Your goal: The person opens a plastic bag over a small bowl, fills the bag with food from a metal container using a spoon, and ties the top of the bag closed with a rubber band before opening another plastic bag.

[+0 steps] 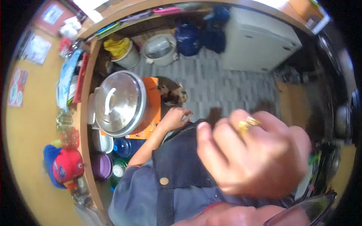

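Note:
Close to the camera, my right hand (256, 154) is raised and blurred, its fingers curled in. A gold ring (249, 123) shows on one finger; the inside of this hand is hidden, so whether it holds anything does not show. My left hand (176, 119) is lower, in front of the dark apron (181, 165), with its fingers loosely bent and apart and nothing visible in them. To the left of it, a large silver pot with a shiny metal lid (118, 101) rests on an orange surface (151, 113).
On the grey plank floor (200, 83) lies a brown and white furry-looking shape (172, 93). Farther back are white buckets (162, 56), dark blue bags (188, 39) and a white cabinet-like box (256, 41). A purple tub (102, 165) and a red cap (68, 165) are at left.

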Available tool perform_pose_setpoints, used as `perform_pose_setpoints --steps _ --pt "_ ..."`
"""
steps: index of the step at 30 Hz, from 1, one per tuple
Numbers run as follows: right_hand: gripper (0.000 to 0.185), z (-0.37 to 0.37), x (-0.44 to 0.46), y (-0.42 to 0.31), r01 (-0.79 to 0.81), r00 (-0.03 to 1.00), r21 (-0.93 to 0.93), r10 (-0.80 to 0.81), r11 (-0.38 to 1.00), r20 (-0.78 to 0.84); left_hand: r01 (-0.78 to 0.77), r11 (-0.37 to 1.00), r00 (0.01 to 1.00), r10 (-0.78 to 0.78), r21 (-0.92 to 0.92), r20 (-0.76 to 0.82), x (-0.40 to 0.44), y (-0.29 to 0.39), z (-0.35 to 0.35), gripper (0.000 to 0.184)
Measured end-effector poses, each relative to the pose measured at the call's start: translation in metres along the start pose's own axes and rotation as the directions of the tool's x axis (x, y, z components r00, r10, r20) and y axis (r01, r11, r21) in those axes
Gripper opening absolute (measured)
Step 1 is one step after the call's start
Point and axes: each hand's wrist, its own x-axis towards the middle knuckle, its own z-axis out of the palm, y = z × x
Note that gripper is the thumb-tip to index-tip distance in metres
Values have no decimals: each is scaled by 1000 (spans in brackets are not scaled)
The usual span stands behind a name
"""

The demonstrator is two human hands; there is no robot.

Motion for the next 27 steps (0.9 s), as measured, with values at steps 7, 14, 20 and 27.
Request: perform_pose_setpoints --steps 7,14,20,27 --pt "16 42 105 96 78 988 -202 -103 976 -118 251 968 968 -250 28 -19 74 -93 -38 22" --pt "15 92 228 187 263 914 -411 -362 873 -183 188 970 976 -166 157 -143 229 -140 -118 25" --pt "18 119 312 270 522 840 -421 -533 742 103 254 967 951 -251 -3 -182 268 -185 -158 24" --pt "17 177 398 378 354 858 -339 -447 872 -254 331 941 848 -328 -67 -416 353 -272 -251 23"
